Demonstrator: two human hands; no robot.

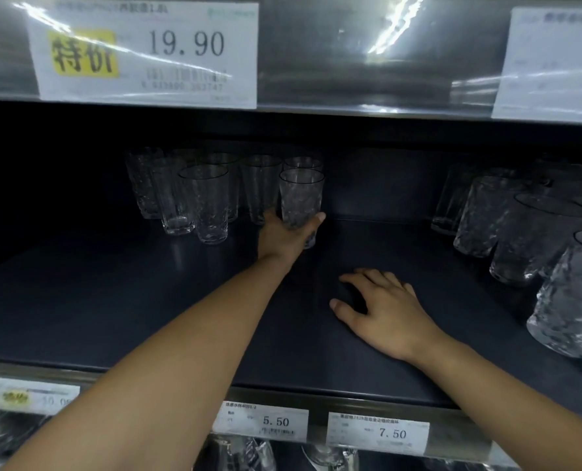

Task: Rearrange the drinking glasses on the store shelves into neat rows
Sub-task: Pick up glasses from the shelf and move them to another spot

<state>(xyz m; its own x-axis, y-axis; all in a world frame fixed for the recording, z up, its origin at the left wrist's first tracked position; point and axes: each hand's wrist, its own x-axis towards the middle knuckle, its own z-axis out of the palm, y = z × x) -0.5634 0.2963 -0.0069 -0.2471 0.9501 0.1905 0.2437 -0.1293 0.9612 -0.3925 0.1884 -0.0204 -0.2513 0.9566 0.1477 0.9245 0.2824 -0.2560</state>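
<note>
My left hand (pixel 284 234) reaches deep onto the dark shelf (pixel 146 300) and grips the lower part of a clear textured drinking glass (pixel 301 198), which stands upright. Just left of it stands a cluster of several similar clear glasses (pixel 202 198), loosely grouped near the back. Another glass (pixel 303 163) shows right behind the held one. My right hand (pixel 383 309) lies flat on the shelf nearer the front, fingers spread, holding nothing. At the right side a row of several larger textured glasses (pixel 534 239) runs from back to front.
The upper shelf's edge carries a 19.90 price label (pixel 146 52) close overhead. The front rail below holds 5.50 (pixel 262 421) and 7.50 (pixel 379 433) labels. More glassware (pixel 238 453) sits on the shelf underneath.
</note>
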